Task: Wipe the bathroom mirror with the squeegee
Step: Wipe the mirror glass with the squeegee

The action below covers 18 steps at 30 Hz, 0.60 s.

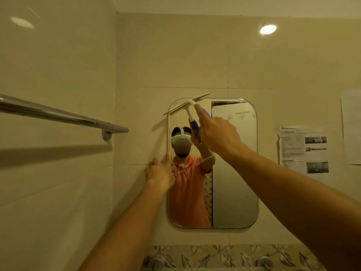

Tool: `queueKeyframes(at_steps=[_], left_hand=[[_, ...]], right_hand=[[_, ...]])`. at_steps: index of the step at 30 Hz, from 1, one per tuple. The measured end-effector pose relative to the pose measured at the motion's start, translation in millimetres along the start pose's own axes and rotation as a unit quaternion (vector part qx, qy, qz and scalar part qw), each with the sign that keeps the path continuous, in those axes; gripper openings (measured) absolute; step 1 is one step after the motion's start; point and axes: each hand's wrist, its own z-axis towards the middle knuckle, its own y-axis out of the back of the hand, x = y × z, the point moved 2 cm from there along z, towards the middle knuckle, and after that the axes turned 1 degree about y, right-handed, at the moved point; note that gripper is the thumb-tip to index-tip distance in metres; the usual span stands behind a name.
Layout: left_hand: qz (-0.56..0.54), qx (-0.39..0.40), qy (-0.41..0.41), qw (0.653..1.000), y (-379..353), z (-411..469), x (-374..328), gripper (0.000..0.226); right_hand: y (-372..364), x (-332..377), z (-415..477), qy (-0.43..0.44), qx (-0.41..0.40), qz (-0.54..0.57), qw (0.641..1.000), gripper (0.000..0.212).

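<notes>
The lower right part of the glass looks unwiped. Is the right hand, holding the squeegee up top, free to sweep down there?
Probably yes. The right hand holds the squeegee at the mirror top; nothing blocks the glass below, and the left hand stays at the left edge.

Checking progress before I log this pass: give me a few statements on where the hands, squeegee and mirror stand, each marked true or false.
1. The right hand grips the squeegee by its handle. True.
2. The squeegee blade sits at the bottom edge of the mirror. False: it lies tilted across the top left corner.
3. The left hand rests at the mirror's left edge. True.
4. The towel rail is mounted on the wall to the right of the mirror. False: it is on the left wall.
5. Printed papers hang on the wall right of the mirror. True.
</notes>
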Motion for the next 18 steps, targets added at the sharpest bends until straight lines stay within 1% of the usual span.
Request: queueKeyframes(at_steps=[2,5,8,11,13,16,18], left_hand=[[-0.003,0.000,-0.001,1.000,0.4,1.5,1.0,0.085],[-0.008,0.000,-0.007,1.000,1.3,1.8,0.9,0.085],[-0.002,-0.005,-0.010,1.000,1.8,1.3,1.0,0.088],[-0.001,-0.007,-0.014,1.000,1.6,-0.1,3.1,0.089],[-0.005,-0.006,-0.017,1.000,1.5,-0.5,5.6,0.087],[-0.019,-0.016,-0.021,0.999,0.8,-0.2,9.2,0.082],[-0.029,-0.020,-0.029,0.999,-0.7,-0.3,12.4,0.081]], right_hand=[[-3.8,2.1,5.6,0.008,-0.002,-0.017,1.000,0.082],[-9.1,3.3,8.9,0.014,-0.004,-0.028,1.000,0.082],[-21.1,3.2,7.4,0.016,-0.017,-0.032,0.999,0.093],[-34.7,0.2,-1.9,0.004,-0.007,-0.032,0.999,0.100],[-38.4,-1.9,-14.4,-0.004,0.001,-0.023,1.000,0.097],[-39.1,-5.5,-39.1,-0.014,0.022,-0.002,1.000,0.086],[-41.6,-8.9,-57.0,-0.019,0.032,0.002,0.999,0.083]])
